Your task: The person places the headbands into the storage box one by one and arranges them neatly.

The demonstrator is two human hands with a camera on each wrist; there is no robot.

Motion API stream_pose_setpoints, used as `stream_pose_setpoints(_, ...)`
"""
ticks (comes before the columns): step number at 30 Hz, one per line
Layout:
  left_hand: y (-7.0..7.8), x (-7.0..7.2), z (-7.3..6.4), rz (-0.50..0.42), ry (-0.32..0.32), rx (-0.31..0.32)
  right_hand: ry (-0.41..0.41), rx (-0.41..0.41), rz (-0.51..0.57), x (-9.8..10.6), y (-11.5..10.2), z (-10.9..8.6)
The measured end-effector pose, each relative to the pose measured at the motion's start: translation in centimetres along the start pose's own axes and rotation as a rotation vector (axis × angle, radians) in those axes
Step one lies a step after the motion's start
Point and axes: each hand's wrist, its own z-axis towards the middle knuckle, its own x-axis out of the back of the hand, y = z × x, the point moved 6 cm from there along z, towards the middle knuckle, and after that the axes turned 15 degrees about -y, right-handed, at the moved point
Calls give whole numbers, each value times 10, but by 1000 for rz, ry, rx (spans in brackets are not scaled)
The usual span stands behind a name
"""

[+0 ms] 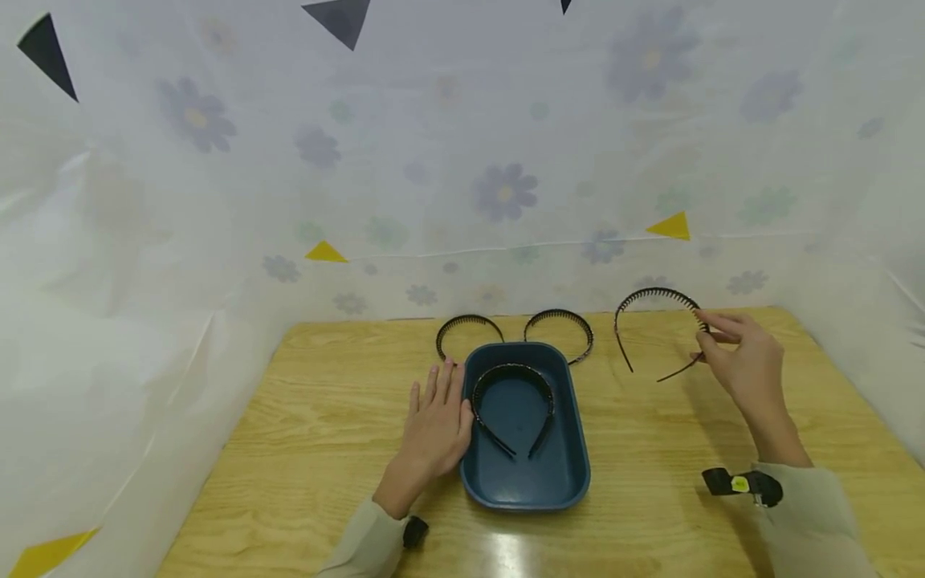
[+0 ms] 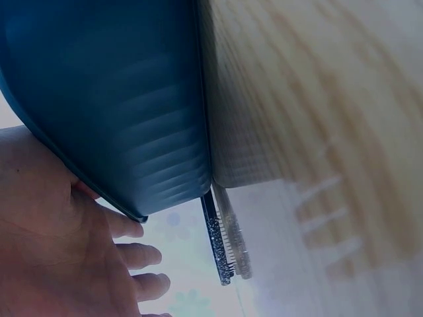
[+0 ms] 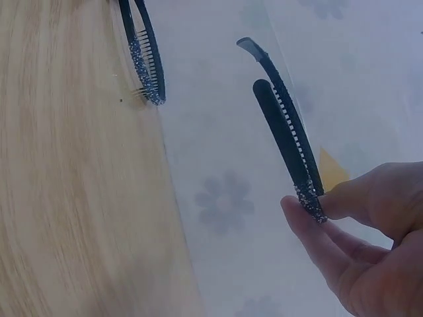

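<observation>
My right hand [image 1: 744, 365] pinches a black toothed headband [image 1: 656, 291] by one side, between thumb and fingers, above the right part of the table. In the right wrist view, glittery specks show on the headband [image 3: 289, 135] near the fingertips. With fingers straight, my left hand [image 1: 436, 429] touches the left wall of a dark blue tray [image 1: 527, 494]. Inside the tray lies another black headband [image 1: 513, 368], its two ends pointing toward me. The left wrist view shows the tray's ribbed outer side [image 2: 132, 119] beside the left hand [image 2: 66, 231].
Behind the tray, near the table's back edge, are a left headband [image 1: 468, 318] and a right headband [image 1: 560, 313], both partly hidden by the tray. The wooden table [image 1: 318, 433] meets a flower-patterned white sheet [image 1: 433, 193] at the back and sides.
</observation>
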Motion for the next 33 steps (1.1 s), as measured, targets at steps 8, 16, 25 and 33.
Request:
stream_pose_setpoints(8,5,1,-1,-5,7,-1,-54,-29,1,-4,-5,-4)
stream_pose_setpoints(16,9,0,1,6,9,-13,-64,3,21,-6,-13,-10)
stream_pose_setpoints(25,9,-1,0,5,15,-22,-53,53,-21,-12,-26,-9)
stream_pose_setpoints(33,8,-2,2,8,3,-12,-66,89,-22,-21,-39,-9)
